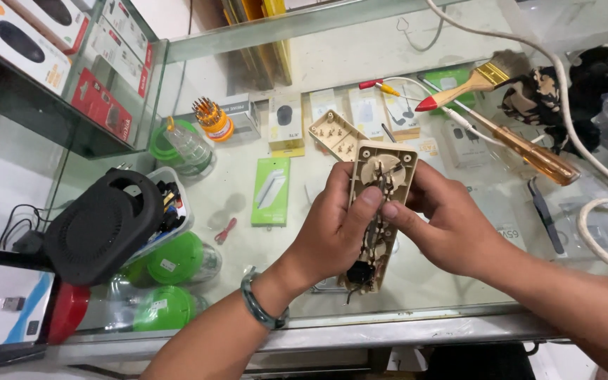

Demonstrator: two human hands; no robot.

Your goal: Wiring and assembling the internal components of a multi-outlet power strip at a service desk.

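Both hands hold an opened beige power strip body (pixel 381 169) above the glass counter, its metal contacts and wiring facing up. My left hand (pixel 332 229) grips its left side with the thumb pressed on the inner parts; a green bangle sits on that wrist. My right hand (pixel 445 222) grips the right side, thumb meeting the left thumb at the strip's middle. The detached beige cover (pixel 333 134) lies on the glass just behind.
An orange-handled screwdriver (pixel 529 151), a paintbrush (pixel 469 81) and a white cable (pixel 596 165) lie at right. A black speaker (pixel 100 225), a bin of parts, green-lidded jars (pixel 181 257) and an orange screwdriver-bit holder (pixel 212 121) stand at left. A green box (pixel 271 191) lies under the glass.
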